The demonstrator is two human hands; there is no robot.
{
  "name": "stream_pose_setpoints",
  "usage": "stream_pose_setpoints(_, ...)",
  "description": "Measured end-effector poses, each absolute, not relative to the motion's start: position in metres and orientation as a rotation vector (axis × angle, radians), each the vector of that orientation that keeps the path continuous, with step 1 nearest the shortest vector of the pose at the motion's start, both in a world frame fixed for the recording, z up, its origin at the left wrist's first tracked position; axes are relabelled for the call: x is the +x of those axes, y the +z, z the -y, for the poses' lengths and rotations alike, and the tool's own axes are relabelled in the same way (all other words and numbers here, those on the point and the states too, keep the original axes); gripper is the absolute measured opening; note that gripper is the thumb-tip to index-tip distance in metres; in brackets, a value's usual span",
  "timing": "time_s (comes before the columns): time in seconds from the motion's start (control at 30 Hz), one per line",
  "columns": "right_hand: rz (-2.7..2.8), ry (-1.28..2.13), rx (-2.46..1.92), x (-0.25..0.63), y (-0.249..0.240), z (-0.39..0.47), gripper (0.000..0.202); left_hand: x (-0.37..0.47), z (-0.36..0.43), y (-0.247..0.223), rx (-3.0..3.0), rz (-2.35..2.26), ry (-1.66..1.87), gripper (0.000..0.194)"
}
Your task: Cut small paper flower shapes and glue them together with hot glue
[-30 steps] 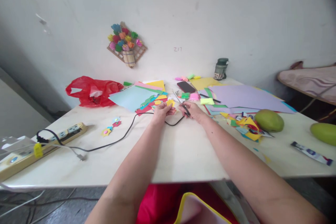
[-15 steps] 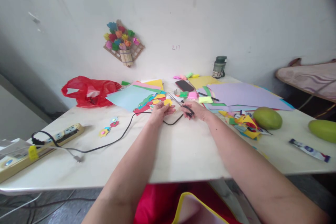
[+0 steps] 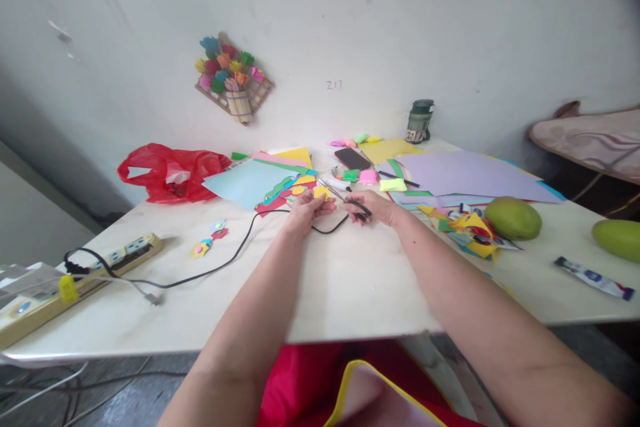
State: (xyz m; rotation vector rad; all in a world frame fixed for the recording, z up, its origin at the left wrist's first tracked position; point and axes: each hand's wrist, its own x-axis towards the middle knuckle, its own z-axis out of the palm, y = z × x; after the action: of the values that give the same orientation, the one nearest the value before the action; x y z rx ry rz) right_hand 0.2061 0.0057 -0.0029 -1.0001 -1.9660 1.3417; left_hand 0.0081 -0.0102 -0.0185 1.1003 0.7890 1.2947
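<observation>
Over the middle of the white table, my left hand (image 3: 306, 212) pinches a small piece of yellow paper (image 3: 321, 193). My right hand (image 3: 373, 207) is closed round the black handles of a pair of scissors (image 3: 359, 211). The scissor blades point away to the left, right beside the yellow paper; whether they touch it I cannot tell. Just past my left hand lie colourful cut paper pieces (image 3: 273, 203). A black cable (image 3: 235, 255) runs across the table and passes under my hands. Several small paper flowers (image 3: 200, 249) lie on the left.
A power strip (image 3: 125, 255) and a red plastic bag (image 3: 170, 170) are on the left. Behind are coloured sheets (image 3: 460, 173), a phone (image 3: 352, 159), clay packets (image 3: 393, 185) and a bottle (image 3: 419, 121). Paper scraps (image 3: 475, 233), green mangoes (image 3: 514, 218) and a tube (image 3: 595, 278) lie right.
The view has shifted slightly. Both hands keep nearly the same place, with the yellow paper and the scissors still held.
</observation>
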Motion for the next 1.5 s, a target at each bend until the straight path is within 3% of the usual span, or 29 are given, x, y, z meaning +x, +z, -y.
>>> stream_pose_setpoints(0.4,1.934,1.353,-1.023,0.2051,-0.0022,-0.0055,0.028,0.0086,0.0096,-0.0188,1.116,-0.812,1.273,0.028)
stream_pose_setpoints(0.67,1.825,1.462,-0.972,0.203,-0.0006,-0.0039,0.04,0.0087,0.0109,-0.018,1.13,-0.85,1.287,0.031)
stream_pose_setpoints(1.5,1.928,1.34,-1.034,0.202,-0.0005,-0.0029,0.029,0.0078,0.0107,-0.0181,1.155,-0.824,1.245,0.029)
